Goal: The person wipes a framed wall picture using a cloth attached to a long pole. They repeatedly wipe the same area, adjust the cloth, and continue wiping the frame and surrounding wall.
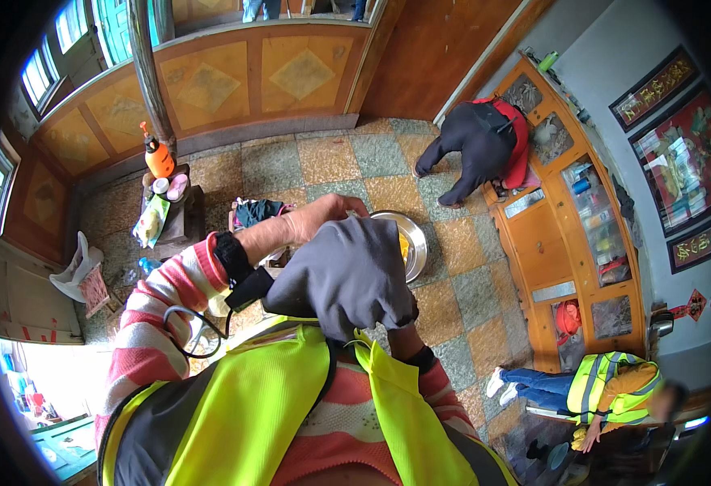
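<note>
A piece of grey cloth (343, 273) is bunched up in front of my chest. My left hand (325, 215) reaches over its upper edge, with the fingers curled behind it and the fingertips hidden. Under the cloth on the other side goes my right wrist, and most of my right hand (415, 310) is covered, so its grip does not show. Beyond the cloth a round metal basin (417, 258) with something yellow-orange (404, 246) in it is partly hidden. Dark folded fabric (260, 212) lies past my left forearm.
An orange pressure sprayer (159, 159) stands by a low wooden stand (173, 228). A person in red (483, 143) bends at the wooden cabinet (534, 234); another in a yellow vest (610, 389) stands at right. A wooden post (149, 79) rises at left.
</note>
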A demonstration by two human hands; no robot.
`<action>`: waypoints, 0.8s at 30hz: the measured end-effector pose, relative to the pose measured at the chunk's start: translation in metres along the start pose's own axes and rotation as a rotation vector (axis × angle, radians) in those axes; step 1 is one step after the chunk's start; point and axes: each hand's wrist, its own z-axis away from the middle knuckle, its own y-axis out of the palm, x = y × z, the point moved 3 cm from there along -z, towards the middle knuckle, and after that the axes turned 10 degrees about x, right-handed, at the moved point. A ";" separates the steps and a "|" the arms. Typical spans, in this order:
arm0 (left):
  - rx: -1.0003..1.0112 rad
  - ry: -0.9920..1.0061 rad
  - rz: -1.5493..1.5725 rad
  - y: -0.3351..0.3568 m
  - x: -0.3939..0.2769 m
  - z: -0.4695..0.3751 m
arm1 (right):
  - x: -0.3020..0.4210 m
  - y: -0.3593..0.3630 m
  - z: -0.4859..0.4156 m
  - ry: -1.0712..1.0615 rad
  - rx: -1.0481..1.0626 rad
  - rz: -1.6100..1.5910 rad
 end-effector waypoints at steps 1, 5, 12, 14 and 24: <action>0.019 -0.021 -0.067 0.003 -0.004 0.003 | 0.003 -0.002 -0.009 -0.033 0.016 0.126; -0.435 -0.039 -0.134 -0.020 -0.048 0.015 | 0.010 -0.014 -0.018 0.011 0.021 -0.044; -0.173 0.213 -0.278 0.028 -0.087 0.009 | 0.002 -0.023 -0.027 0.057 0.004 -0.267; -0.251 0.192 -0.216 0.032 -0.080 0.007 | 0.000 -0.021 -0.030 0.065 0.001 -0.317; -0.347 -0.110 -0.147 0.041 -0.027 0.030 | 0.001 -0.020 -0.010 0.103 -0.037 -0.497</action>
